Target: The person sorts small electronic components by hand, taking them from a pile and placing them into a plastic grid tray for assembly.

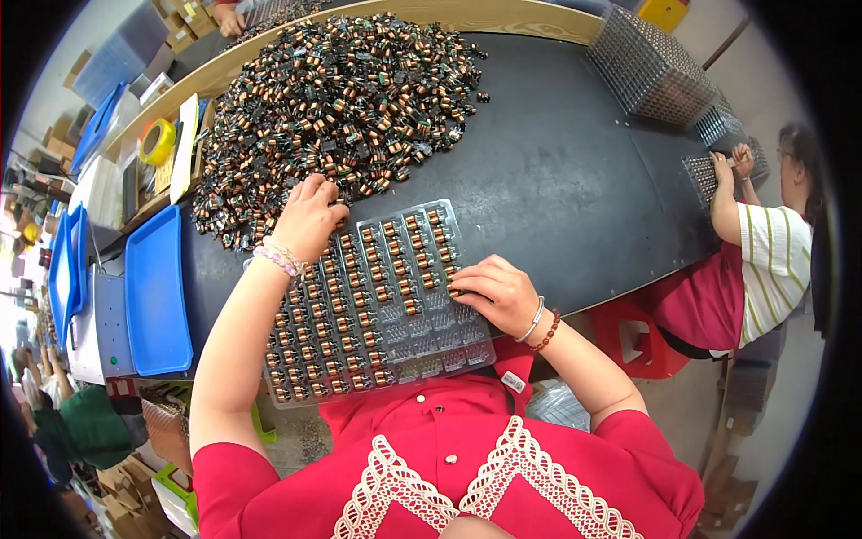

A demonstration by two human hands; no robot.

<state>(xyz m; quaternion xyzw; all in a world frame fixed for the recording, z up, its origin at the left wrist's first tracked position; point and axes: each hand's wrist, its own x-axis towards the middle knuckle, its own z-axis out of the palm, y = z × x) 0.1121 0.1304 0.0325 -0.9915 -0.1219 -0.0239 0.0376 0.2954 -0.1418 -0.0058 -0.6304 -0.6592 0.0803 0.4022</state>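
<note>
A clear plastic tray [422,346] lies at the table's near edge, its pockets largely filled with rows of small copper-wound coils; bare pockets show at its lower right. My right hand [501,292] is at the tray's right side, thumb and fingers pinching one small copper coil [457,292] over the pockets. Beyond the tray's upper left edge, my left hand [310,218] is at the near border of a big heap of loose coils [337,103]. Its fingers are bent together, and what they hold, if anything, is hidden.
The dark table [557,162] has a wooden rim at the back. Stacked clear trays [651,67] stand far right, near a co-worker [772,242] handling another tray. To the left are a blue tray [157,292] and a yellow tape roll [158,142]. A red stool [633,341] is at right.
</note>
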